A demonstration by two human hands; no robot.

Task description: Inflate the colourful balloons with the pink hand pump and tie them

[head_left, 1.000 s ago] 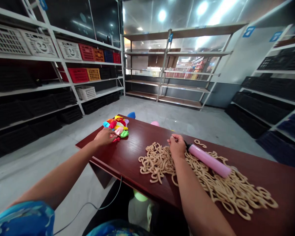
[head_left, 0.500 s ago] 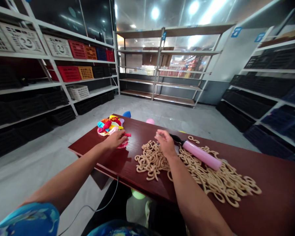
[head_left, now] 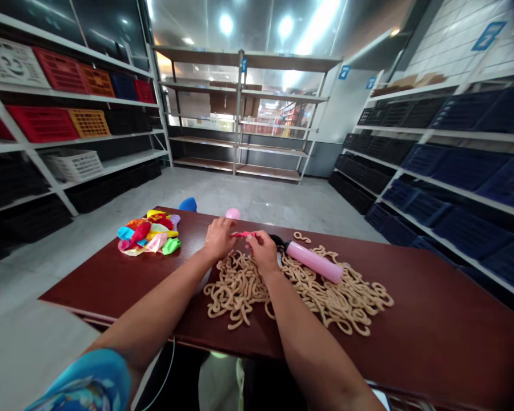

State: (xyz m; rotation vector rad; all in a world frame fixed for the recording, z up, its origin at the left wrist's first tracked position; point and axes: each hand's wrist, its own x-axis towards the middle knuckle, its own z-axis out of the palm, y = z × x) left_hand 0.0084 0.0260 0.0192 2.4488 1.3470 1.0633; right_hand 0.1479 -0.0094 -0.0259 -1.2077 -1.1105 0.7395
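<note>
A limp pink-red balloon [head_left: 241,234] is stretched between my two hands above the dark red table [head_left: 432,319]. My left hand [head_left: 217,237] pinches one end of it and my right hand [head_left: 262,246] pinches the other. Just right of my right hand lies a pink hand pump [head_left: 313,261] with a black nozzle, resting on a heap of tan S-shaped hooks [head_left: 325,291]. A pile of bright uninflated balloons [head_left: 149,233] sits on the table to the left of my left hand.
Two inflated balloons, blue [head_left: 188,204] and pink [head_left: 233,213], show beyond the table's far edge. Metal shelving with coloured and dark crates [head_left: 47,123] lines both sides of the room. A thin cable [head_left: 165,374] hangs below the table's near edge.
My left hand left the balloon pile and carried a pink-red balloon rightward. My right hand let go of the pump end and took the balloon's other end. The view turned left.
</note>
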